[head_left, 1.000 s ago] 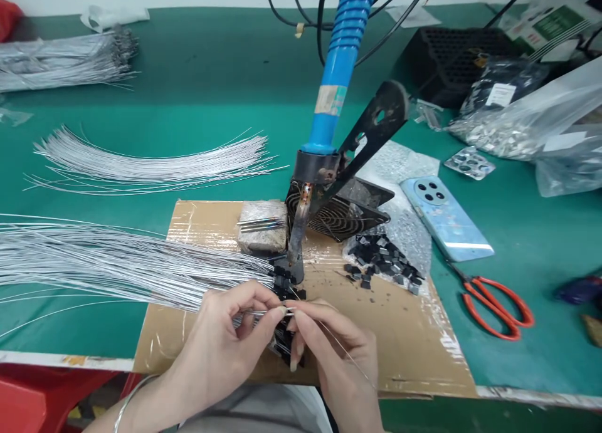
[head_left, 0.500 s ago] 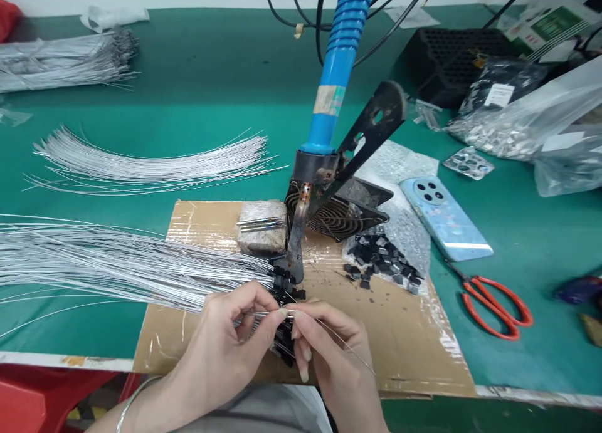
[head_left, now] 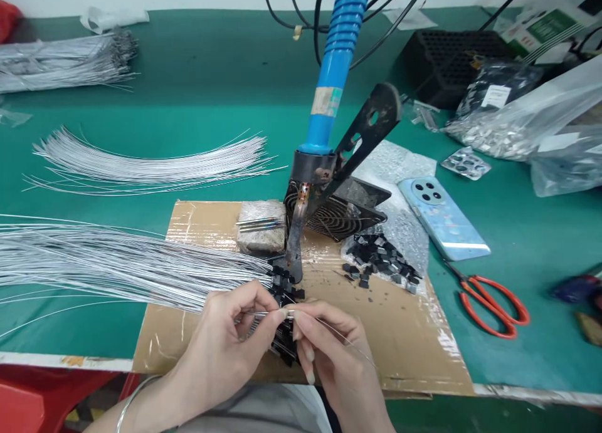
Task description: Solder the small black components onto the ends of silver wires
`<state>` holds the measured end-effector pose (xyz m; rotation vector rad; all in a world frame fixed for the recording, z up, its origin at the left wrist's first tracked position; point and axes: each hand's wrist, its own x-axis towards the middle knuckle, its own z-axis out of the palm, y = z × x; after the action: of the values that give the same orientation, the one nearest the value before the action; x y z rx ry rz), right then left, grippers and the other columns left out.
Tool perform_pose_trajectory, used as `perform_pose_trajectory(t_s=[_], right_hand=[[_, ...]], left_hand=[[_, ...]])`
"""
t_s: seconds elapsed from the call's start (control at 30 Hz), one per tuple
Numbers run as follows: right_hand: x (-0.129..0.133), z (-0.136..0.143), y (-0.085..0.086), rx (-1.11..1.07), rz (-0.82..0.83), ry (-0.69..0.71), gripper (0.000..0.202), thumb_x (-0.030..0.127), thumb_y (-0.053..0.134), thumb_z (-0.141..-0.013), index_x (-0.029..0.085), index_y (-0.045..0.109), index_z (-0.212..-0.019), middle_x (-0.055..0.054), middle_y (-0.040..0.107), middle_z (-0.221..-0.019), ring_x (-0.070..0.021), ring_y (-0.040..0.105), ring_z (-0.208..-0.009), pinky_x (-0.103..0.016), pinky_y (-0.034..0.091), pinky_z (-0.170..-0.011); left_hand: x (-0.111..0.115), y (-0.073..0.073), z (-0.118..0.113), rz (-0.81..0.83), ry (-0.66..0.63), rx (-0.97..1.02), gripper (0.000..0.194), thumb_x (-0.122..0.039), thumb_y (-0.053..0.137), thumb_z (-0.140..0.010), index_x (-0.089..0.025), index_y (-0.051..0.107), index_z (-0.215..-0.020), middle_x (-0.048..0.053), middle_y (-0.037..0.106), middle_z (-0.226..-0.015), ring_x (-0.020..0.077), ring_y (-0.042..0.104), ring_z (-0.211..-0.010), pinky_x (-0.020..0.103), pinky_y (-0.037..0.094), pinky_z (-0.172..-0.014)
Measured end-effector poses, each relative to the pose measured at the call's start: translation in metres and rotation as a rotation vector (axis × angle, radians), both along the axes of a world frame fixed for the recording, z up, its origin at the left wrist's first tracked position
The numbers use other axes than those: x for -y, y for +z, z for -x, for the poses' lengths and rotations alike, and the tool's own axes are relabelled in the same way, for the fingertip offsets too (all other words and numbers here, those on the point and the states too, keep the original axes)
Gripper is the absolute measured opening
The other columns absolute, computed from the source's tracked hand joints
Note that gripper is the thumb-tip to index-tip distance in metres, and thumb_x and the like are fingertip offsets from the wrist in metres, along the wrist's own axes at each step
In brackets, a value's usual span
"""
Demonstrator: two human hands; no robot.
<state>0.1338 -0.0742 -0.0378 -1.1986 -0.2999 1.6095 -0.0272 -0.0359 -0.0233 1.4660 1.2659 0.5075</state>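
Note:
My left hand (head_left: 230,351) is closed in a pinch on a thin grey wire (head_left: 348,340). Fingertip to fingertip with it, my right hand (head_left: 338,351) pinches the same wire, whose free end trails over that palm to the right. A small light piece seems to sit between the fingertips, too small to name. Beneath and behind both hands lies a thick bundle of grey wires (head_left: 117,264), with black blocks (head_left: 283,284) at its right end. Just above the hands, the bare metal tip (head_left: 295,232) of a blue-handled soldering iron (head_left: 324,101) points downward in a black stand.
Cardboard (head_left: 399,339) covers the bench front. Loose black pieces (head_left: 383,257) lie on bubble wrap beside a fan (head_left: 336,217). Right of these are a blue phone (head_left: 444,217) and red-handled scissors (head_left: 496,304). More wires (head_left: 155,166) lie behind; a sponge block (head_left: 261,239) holds thin metal rods.
Both hands keep their pinch in nearly the same place. The right hand's lower fingers have shifted slightly, and the view has moved a little.

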Motion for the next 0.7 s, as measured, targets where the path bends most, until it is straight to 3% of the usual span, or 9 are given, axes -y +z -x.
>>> perform_pose_trajectory(t_s=[0.23,0.37,0.7], right_hand=[[-0.001,-0.008,-0.008,-0.012,-0.031,0.080,0.028,0.047,0.093,-0.073,0.021,0.086,-0.075,0.003,0.062,-0.060,-0.0036,0.052,-0.040,-0.012,0.043,-0.035],[-0.002,-0.015,-0.013,-0.020,-0.080,0.165,0.025,0.044,0.090,-0.078,0.020,0.086,-0.076,0.002,0.063,-0.061,-0.0042,0.052,-0.039,-0.013,0.044,-0.035],[0.001,-0.007,-0.014,-0.088,-0.075,0.086,0.023,0.044,0.091,-0.078,0.022,0.088,-0.084,0.003,0.059,-0.060,-0.0028,0.047,-0.038,-0.012,0.041,-0.034]], left_hand=[[0.000,0.003,0.001,-0.013,-0.031,0.002,0.027,-0.035,0.057,-0.101,-0.020,0.063,-0.079,-0.007,0.037,-0.058,0.0125,0.028,-0.053,0.028,0.021,-0.050],[-0.002,0.003,0.001,0.015,-0.040,0.011,0.027,-0.036,0.058,-0.100,-0.020,0.062,-0.078,-0.006,0.041,-0.060,0.0129,0.030,-0.055,0.028,0.021,-0.050],[0.004,-0.002,0.000,-0.025,0.028,0.030,0.026,-0.036,0.058,-0.101,-0.020,0.064,-0.082,-0.005,0.046,-0.060,0.0127,0.034,-0.054,0.027,0.026,-0.051]])
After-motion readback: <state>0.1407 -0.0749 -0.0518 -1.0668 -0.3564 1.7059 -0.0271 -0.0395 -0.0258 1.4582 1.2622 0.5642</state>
